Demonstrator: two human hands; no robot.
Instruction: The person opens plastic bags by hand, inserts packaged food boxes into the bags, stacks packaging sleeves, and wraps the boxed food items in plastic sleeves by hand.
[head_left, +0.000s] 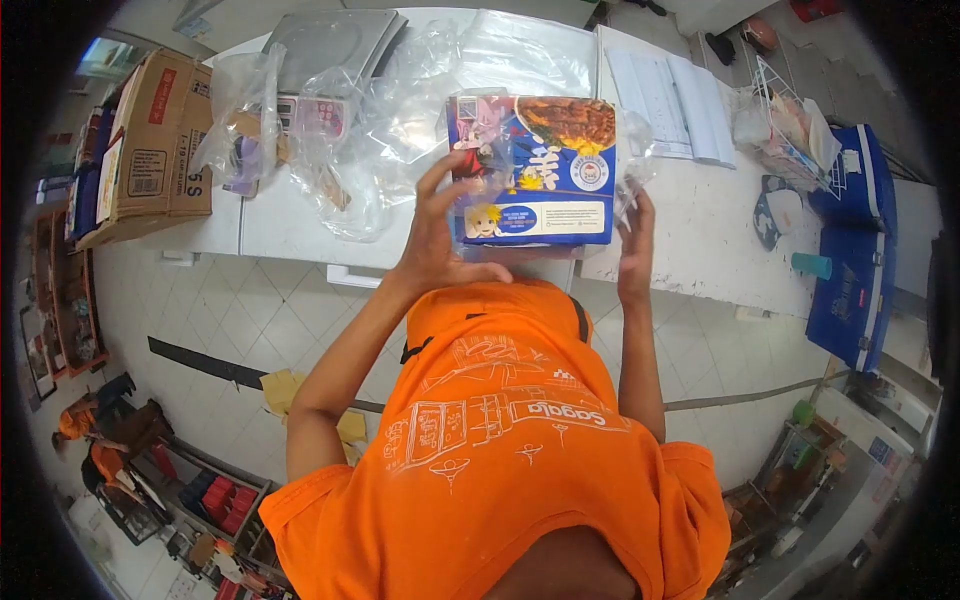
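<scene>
A blue printed food box (535, 165) with cartoon figures and a picture of cooked food stands at the front edge of the white table. Clear plastic, apparently a bag (636, 150), wraps around it and bulges at its right side. My left hand (437, 225) holds the box's left side, fingers curved at the edge and thumb stretched out below. At the right side, my right hand (637, 240) has its fingers bent against the plastic beside the box. How firmly the right fingers grip is hard to see.
Loose clear plastic bags (345, 150) cover the table left of the box, near a metal scale (325, 50). A cardboard carton (160, 150) stands far left. Papers (670, 105), a wire basket (785, 120), a teal cup (810, 265) and a blue cooler box (850, 250) are right.
</scene>
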